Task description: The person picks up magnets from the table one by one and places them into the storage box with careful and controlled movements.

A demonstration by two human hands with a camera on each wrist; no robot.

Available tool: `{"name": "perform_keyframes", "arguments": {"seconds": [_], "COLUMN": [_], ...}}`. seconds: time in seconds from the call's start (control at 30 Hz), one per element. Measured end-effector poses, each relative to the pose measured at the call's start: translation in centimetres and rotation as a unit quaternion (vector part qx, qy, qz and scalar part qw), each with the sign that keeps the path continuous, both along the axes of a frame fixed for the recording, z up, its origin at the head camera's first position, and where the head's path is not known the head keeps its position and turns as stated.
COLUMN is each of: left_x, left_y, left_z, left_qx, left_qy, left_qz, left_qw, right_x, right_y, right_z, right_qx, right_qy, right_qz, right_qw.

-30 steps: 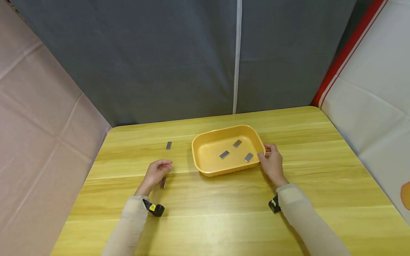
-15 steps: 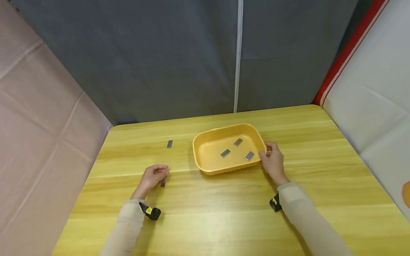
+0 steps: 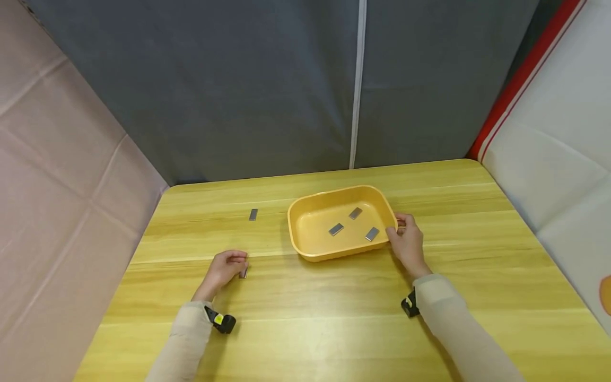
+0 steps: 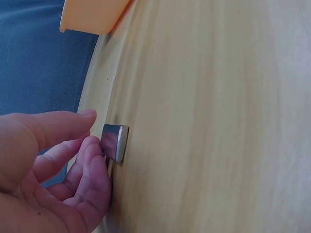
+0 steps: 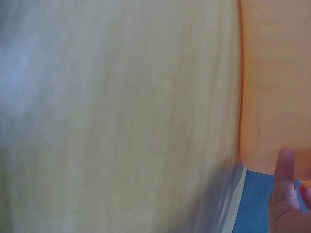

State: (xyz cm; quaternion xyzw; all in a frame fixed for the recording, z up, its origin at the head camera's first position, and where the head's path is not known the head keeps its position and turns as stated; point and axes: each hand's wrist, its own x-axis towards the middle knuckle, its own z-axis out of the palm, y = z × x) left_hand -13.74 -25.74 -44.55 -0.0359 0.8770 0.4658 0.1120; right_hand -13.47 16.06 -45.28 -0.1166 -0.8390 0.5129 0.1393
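Observation:
In the head view a yellow plastic tray [image 3: 305, 252] stands on the wooden table, three small silver rectangular blocks lying in it, one [image 3: 372, 234] near its right end. My right hand [image 3: 407, 241] pinches the tray's right rim, thumb on the near side. The right wrist view shows a finger [image 5: 284, 167] against the tray's wall [image 5: 277, 87]. At the left, my left hand [image 3: 223, 271] is low over the table with its fingers loosely bent. A shiny rectangular block [image 4: 114, 142] lies right at those fingertips, partly hidden by them in the head view; the thumb is apart from it.
Another silver block [image 3: 253, 214] lies on the table [image 3: 305, 329] left of the tray. A dark grey cloth partition [image 3: 238, 95] rises behind the table's far edge. Pale panels flank both sides, the right one [image 3: 563, 148] edged in red.
My left hand has moved slightly left and toward me, its fingertips coming down beside the near block. The right hand keeps its grip on the tray, which stays about where it was.

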Motion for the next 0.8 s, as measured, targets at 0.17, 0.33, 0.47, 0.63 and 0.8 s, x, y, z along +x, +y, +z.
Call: {"name": "perform_keyframes", "arguments": {"seconds": [0.17, 0.33, 0.47, 0.63, 0.8], "left_x": [0.24, 0.37, 0.38, 0.46, 0.42], "left_y": [-0.07, -0.22, -0.34, -0.37, -0.43], "left_z": [0.1, 0.11, 0.1, 0.09, -0.2], "left_qx": [-0.008, -0.023, -0.031, -0.058, -0.113], "left_qy": [0.004, 0.007, 0.008, 0.021, 0.037], "left_qz": [-0.002, -0.013, -0.018, -0.025, -0.028], "left_qw": [1.0, 0.9996, 0.9993, 0.9978, 0.9925], "right_x": [0.04, 0.08, 0.12, 0.11, 0.08], "right_y": [-0.05, -0.09, -0.1, -0.09, -0.03], "right_z": [0.03, 0.12, 0.17, 0.18, 0.12], "right_qx": [0.003, 0.002, 0.001, 0.004, 0.005], "right_qy": [-0.002, -0.004, -0.006, -0.008, -0.01], "right_qz": [-0.001, -0.002, -0.002, -0.002, -0.002], "right_qw": [1.0, 1.0, 1.0, 1.0, 0.9999]}}
